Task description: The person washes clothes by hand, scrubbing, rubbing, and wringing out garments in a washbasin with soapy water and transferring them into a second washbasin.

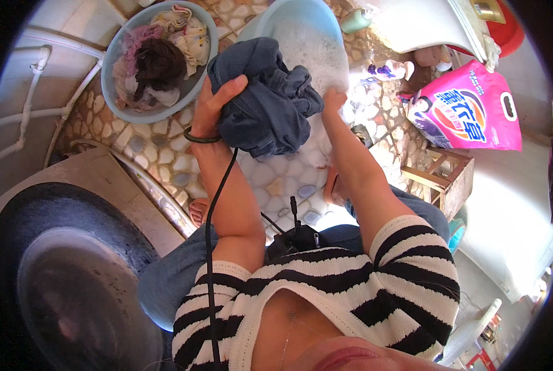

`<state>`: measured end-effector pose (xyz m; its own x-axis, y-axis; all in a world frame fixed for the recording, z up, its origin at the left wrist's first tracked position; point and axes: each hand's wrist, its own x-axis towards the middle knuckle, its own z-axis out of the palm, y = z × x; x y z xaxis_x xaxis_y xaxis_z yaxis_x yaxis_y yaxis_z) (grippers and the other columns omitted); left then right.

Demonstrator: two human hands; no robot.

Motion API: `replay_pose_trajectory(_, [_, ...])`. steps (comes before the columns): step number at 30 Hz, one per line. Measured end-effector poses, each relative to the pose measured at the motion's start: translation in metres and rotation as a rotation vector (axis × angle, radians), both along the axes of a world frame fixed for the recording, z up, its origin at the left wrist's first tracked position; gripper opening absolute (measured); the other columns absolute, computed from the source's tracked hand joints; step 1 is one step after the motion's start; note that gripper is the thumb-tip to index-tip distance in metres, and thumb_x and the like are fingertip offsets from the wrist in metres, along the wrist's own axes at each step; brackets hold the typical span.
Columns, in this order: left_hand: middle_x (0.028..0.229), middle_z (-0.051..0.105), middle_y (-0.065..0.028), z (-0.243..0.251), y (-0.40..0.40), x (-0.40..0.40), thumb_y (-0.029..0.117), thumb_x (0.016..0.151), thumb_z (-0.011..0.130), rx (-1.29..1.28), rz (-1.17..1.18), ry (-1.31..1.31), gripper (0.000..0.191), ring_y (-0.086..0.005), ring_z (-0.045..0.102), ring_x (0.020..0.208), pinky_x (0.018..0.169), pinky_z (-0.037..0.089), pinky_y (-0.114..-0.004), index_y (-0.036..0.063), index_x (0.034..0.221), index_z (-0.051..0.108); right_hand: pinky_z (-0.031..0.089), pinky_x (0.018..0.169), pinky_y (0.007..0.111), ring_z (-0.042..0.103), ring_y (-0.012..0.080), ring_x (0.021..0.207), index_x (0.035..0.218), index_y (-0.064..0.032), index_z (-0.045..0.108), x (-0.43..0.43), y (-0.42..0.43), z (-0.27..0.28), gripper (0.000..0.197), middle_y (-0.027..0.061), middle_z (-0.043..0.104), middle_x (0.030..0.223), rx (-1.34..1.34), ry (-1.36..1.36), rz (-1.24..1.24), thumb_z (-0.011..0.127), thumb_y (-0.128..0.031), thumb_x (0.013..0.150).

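Observation:
A bunched dark blue garment (262, 106) is held up over the near part of a light blue basin (339, 35) full of white suds (304, 51). My left hand (214, 102) grips the bundle from its left side, thumb across the front. On the other side, my right hand (334, 99) is at the basin's right edge, close to the garment. Foam and the hand's own angle hide its fingers, so what they grip is unclear. The garment covers much of the basin's near side.
At the upper left, another blue basin (160, 116) contains several wet clothes (160, 65). A green bottle (356, 21), a pink detergent bag (475, 111) and a wooden stool (443, 178) stand to the right. A large dark pan (77, 278) is at the lower left. Pebbled flooring (160, 153) lies between.

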<state>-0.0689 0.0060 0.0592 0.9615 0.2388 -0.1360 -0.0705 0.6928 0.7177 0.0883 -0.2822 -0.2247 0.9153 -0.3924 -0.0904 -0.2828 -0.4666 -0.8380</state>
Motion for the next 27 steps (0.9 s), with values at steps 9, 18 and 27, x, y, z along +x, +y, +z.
replay_pose_trajectory(9, [0.118, 0.057, -0.0110, 0.015, -0.010, 0.020, 0.021, 0.071, 0.078, 0.193, -0.123, -0.111, 0.067, -0.0209, 0.055, 0.110, 0.096, 0.041, -0.033, -0.0015, 0.126, 0.048, 0.048, 0.081, 0.044, 0.062, 0.0405, 0.090, 0.102, 0.0123, 0.060, -0.015, 0.064, 0.067, 0.045, 0.0259, 0.065, 0.097, 0.088, -0.115, 0.545, 0.065, -0.027, 0.080])
replay_pose_trajectory(18, [0.109, 0.056, -0.0087, 0.023, -0.018, 0.043, 0.029, 0.058, 0.088, 0.575, -0.279, -0.377, 0.078, -0.0202, 0.054, 0.104, 0.091, 0.041, -0.031, 0.0044, 0.120, 0.048, 0.048, 0.080, 0.043, 0.062, 0.0374, 0.089, 0.104, 0.0101, 0.060, -0.032, -0.022, 0.099, 0.042, 0.0229, 0.065, 0.097, 0.313, 0.196, 0.552, 0.065, -0.025, 0.082])
replay_pose_trajectory(27, [0.102, 0.056, -0.0105, 0.041, -0.052, 0.060, 0.035, 0.057, 0.087, 0.522, -0.220, -0.447, 0.076, -0.0249, 0.057, 0.097, 0.087, 0.043, -0.034, 0.0047, 0.115, 0.049, 0.049, 0.079, 0.041, 0.062, 0.0342, 0.088, 0.106, 0.0079, 0.060, -0.017, -0.050, 0.132, 0.040, 0.0199, 0.065, 0.097, 0.535, 0.282, 0.556, 0.066, -0.024, 0.083])
